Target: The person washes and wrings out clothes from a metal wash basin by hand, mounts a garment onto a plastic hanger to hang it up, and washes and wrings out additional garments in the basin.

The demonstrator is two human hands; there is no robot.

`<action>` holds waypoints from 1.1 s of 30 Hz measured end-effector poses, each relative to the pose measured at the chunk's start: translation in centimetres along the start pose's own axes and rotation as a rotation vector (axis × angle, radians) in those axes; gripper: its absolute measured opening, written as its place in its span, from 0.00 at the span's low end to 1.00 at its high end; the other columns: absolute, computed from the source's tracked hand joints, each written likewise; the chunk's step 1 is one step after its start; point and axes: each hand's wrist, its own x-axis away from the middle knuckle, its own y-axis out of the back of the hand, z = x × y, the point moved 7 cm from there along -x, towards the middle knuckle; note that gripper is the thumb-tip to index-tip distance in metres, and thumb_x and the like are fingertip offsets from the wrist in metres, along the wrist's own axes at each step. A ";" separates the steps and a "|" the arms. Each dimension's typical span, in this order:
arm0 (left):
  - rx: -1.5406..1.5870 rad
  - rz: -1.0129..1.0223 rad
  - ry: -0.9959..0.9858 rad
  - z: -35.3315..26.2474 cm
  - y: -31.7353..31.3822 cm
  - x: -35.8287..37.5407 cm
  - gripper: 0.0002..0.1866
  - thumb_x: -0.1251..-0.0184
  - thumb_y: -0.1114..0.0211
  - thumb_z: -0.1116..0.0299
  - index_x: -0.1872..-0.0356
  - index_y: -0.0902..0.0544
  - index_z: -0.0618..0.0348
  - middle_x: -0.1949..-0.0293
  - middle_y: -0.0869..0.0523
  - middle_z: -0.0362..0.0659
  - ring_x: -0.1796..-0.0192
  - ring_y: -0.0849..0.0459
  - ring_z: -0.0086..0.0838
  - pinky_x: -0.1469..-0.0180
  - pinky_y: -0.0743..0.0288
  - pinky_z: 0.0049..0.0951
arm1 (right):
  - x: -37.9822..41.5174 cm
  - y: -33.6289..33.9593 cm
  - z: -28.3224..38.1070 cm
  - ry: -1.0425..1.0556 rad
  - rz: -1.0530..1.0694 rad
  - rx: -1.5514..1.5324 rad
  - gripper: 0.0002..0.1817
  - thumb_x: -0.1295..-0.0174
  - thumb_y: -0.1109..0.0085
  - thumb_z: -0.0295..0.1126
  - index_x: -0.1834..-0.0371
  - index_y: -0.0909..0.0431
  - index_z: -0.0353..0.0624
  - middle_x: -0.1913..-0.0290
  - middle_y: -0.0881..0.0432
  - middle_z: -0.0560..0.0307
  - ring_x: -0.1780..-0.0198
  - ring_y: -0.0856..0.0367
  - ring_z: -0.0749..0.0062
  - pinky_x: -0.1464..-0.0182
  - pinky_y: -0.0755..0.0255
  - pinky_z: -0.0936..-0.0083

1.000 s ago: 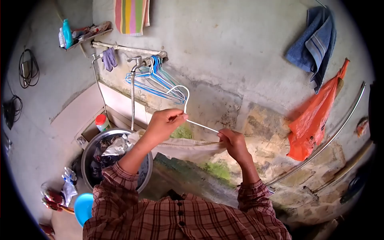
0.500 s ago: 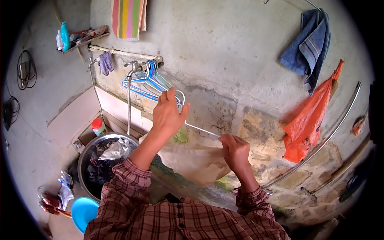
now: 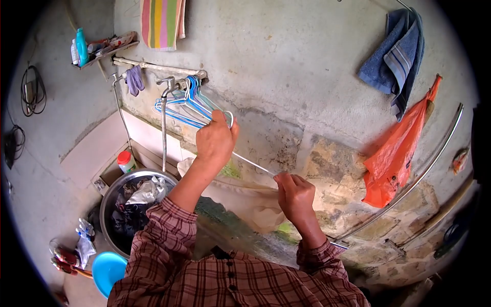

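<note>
Wire hanger (image 3: 254, 164) clamped near one end in the right hand (image 3: 296, 197). By its hook, apart from the right, the left hand (image 3: 216, 139), impossible to tell whether closed on it. Just below, pale cloth (image 3: 250, 198). Behind, blue and white hangers (image 3: 178, 114) beside the tap (image 3: 164, 86); to the left, wet-looking laundry (image 3: 130, 217) inside the metal basin (image 3: 104, 217).

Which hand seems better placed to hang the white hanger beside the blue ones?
Probably the left hand: it is at the hook of the white hanger, close to the blue hangers, while the right hand grips farther along.
</note>
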 end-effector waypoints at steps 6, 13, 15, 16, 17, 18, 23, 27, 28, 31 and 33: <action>0.008 0.015 0.048 0.7 -0.3 -0.2 0.20 0.38 0.34 0.56 0.64 0.31 0.62 0.80 0.18 0.50 0.79 0.17 0.47 0.76 0.23 0.41 | -0.1 -0.9 0.2 0.017 -0.016 -0.062 0.07 0.48 0.38 0.19 0.69 0.23 0.43 0.78 0.22 0.53 0.76 0.21 0.57 0.76 0.29 0.68; 0.636 0.223 0.254 1.6 -0.1 -0.1 0.41 0.41 0.31 0.51 0.34 0.40 0.62 0.56 0.19 0.52 0.62 0.19 0.34 0.61 0.24 0.31 | -0.6 -1.2 -3.1 -0.048 -0.048 -0.048 0.06 0.47 0.39 0.19 0.68 0.22 0.42 0.77 0.21 0.51 0.75 0.21 0.54 0.75 0.28 0.67; 0.822 0.216 0.344 2.0 0.7 -0.2 0.46 0.41 0.29 0.59 0.27 0.47 0.57 0.43 0.24 0.51 0.52 0.23 0.29 0.53 0.28 0.27 | -1.1 -0.4 -4.2 -0.042 -0.060 0.003 0.05 0.47 0.39 0.20 0.68 0.22 0.42 0.77 0.21 0.51 0.76 0.21 0.54 0.76 0.29 0.66; 0.781 0.155 0.302 2.7 1.2 -0.2 0.44 0.42 0.29 0.61 0.27 0.45 0.57 0.44 0.23 0.50 0.53 0.23 0.29 0.52 0.28 0.28 | -1.5 0.2 -4.7 -0.039 -0.069 0.033 0.05 0.46 0.39 0.20 0.68 0.22 0.42 0.77 0.22 0.51 0.76 0.21 0.54 0.76 0.29 0.66; 0.744 0.095 0.262 3.7 1.3 0.0 0.43 0.42 0.29 0.62 0.28 0.43 0.58 0.45 0.23 0.49 0.53 0.22 0.29 0.52 0.28 0.28 | -2.1 1.3 -4.8 -0.038 -0.081 0.057 0.05 0.46 0.40 0.21 0.68 0.22 0.42 0.78 0.22 0.50 0.77 0.22 0.54 0.76 0.30 0.66; 0.707 0.033 0.221 4.6 1.8 0.3 0.41 0.42 0.29 0.64 0.29 0.41 0.58 0.45 0.22 0.48 0.53 0.22 0.30 0.51 0.28 0.29 | -2.5 2.1 -5.5 -0.041 -0.105 0.099 0.05 0.46 0.41 0.20 0.68 0.22 0.43 0.79 0.23 0.50 0.77 0.22 0.54 0.76 0.30 0.66; 0.616 -0.033 0.133 8.1 3.5 3.9 0.24 0.40 0.32 0.70 0.42 0.27 0.59 0.55 0.18 0.45 0.58 0.21 0.29 0.54 0.27 0.28 | -6.1 8.3 -9.2 -0.010 -0.290 0.262 0.05 0.46 0.43 0.20 0.70 0.22 0.43 0.79 0.22 0.51 0.79 0.23 0.56 0.77 0.30 0.64; 0.549 0.116 0.186 10.9 2.5 8.6 0.13 0.40 0.34 0.73 0.53 0.20 0.60 0.61 0.17 0.43 0.63 0.20 0.25 0.58 0.25 0.25 | -10.0 13.5 -12.1 -0.122 -0.421 0.262 0.01 0.41 0.42 0.26 0.69 0.21 0.43 0.78 0.22 0.46 0.78 0.22 0.53 0.75 0.31 0.63; 0.548 0.166 0.218 11.6 2.0 9.9 0.11 0.40 0.34 0.73 0.56 0.19 0.60 0.62 0.17 0.43 0.64 0.19 0.25 0.60 0.24 0.25 | -11.0 14.5 -13.1 -0.181 -0.444 0.246 0.03 0.40 0.42 0.28 0.69 0.21 0.42 0.79 0.23 0.44 0.77 0.22 0.52 0.75 0.31 0.63; 0.440 0.327 0.239 12.3 1.1 13.3 0.08 0.41 0.34 0.73 0.61 0.18 0.60 0.65 0.17 0.44 0.66 0.18 0.27 0.63 0.24 0.25 | -14.7 16.9 -15.3 -0.140 -0.528 0.220 0.07 0.37 0.41 0.32 0.69 0.21 0.40 0.78 0.24 0.42 0.77 0.25 0.49 0.74 0.32 0.65; 0.455 0.374 0.215 12.5 0.2 15.4 0.07 0.41 0.34 0.71 0.63 0.18 0.60 0.66 0.17 0.47 0.68 0.17 0.33 0.66 0.23 0.29 | -17.2 18.1 -16.2 -0.154 -0.544 0.164 0.08 0.37 0.42 0.33 0.69 0.22 0.39 0.77 0.24 0.41 0.77 0.25 0.48 0.73 0.33 0.66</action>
